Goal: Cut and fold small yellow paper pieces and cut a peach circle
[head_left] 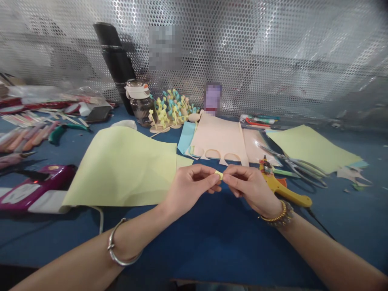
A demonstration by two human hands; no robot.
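From afar, I have my left hand [188,186] and right hand [253,186] pinching 1 small yellow piece [218,175] from opposite sides, presumably for steadiness.

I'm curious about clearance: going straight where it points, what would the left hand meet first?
Probably the gold-braceleted right hand, close beyond the small pale yellow piece between the two; depth is unclear.

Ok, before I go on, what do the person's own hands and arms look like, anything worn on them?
No gloves or sleeves show. Above the left hand sits a silver-coloured bangle with a small knob; by the right hand, a gold beaded bracelet beside a dark beaded one.
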